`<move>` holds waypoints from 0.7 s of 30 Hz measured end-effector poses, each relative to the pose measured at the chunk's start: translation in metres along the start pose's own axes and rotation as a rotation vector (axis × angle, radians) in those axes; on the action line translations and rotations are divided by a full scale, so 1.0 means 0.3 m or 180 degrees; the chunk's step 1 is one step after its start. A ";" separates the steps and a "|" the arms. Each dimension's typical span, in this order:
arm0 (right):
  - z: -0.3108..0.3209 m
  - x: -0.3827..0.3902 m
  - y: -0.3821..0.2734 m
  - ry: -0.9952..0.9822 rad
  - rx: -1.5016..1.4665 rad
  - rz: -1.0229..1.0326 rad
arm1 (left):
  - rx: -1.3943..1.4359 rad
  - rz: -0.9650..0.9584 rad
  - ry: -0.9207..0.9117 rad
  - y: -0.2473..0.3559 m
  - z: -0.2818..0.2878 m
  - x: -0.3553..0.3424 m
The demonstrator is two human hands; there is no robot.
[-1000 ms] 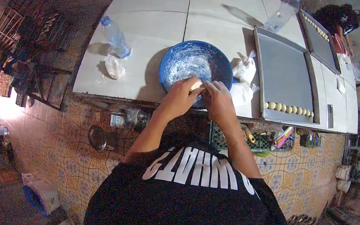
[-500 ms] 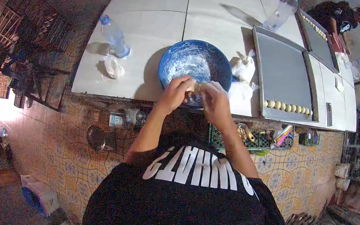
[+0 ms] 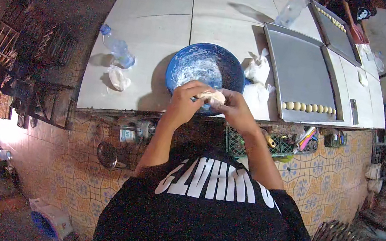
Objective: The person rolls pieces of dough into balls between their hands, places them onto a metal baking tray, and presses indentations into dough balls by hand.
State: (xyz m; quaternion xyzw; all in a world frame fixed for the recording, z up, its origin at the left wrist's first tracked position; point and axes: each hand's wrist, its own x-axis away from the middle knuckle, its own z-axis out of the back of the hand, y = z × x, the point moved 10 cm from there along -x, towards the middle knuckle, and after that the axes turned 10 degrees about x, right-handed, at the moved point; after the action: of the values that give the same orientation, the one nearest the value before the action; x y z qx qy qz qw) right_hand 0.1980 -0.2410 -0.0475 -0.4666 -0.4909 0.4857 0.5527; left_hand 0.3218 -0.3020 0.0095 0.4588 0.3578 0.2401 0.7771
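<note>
Largest first: white-topped table [image 3: 166,31] before me, its near edge under my forearms. On its right side, a shallow metal tray [image 3: 300,69], its long side running away from me. Left of that, a round blue bowl [image 3: 234,72], inner wall smeared white, directly ahead of my body. Between bowl and tray, two white plastic bags [image 3: 258,70], one behind the other.

My left hand [image 3: 185,100] and right hand [image 3: 237,111] meet over the bowl's near side. Left: fingers bent, tips closed on the left end of a pale dough lump [image 3: 213,96]. Right: fingers and thumb gripping its right end. Exact finger placement underneath hidden from me.

Key relation: the lump sits between my fingertips, above the near half of the bowl, long axis roughly crosswise, left to right. Neither hand clearly nearer; both on it. Of the two, the right is nearer the tray, which lies off to its right.

Smallest: a row of pale dough balls [image 3: 303,107] along the tray's near edge, side by side, the tray beyond them bare.
</note>
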 end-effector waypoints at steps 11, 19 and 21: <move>0.017 0.027 -0.036 -0.0192 0.0846 0.0137 | 0.0177 0.0161 -0.0219 0.013 0.000 0.037; 0.169 -0.047 0.048 0.1112 0.0968 0.0307 | 0.0329 0.0224 -0.0087 -0.015 0.023 0.051; 0.245 -0.041 0.014 0.1293 0.1222 0.0250 | 0.0934 0.0420 0.0216 -0.064 0.060 0.087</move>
State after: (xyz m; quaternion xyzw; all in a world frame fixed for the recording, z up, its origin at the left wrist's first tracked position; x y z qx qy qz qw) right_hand 0.1237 -0.2500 -0.0466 -0.4598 -0.2506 0.4873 0.6988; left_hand 0.3531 -0.3024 -0.0104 0.5815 0.3841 0.2511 0.6718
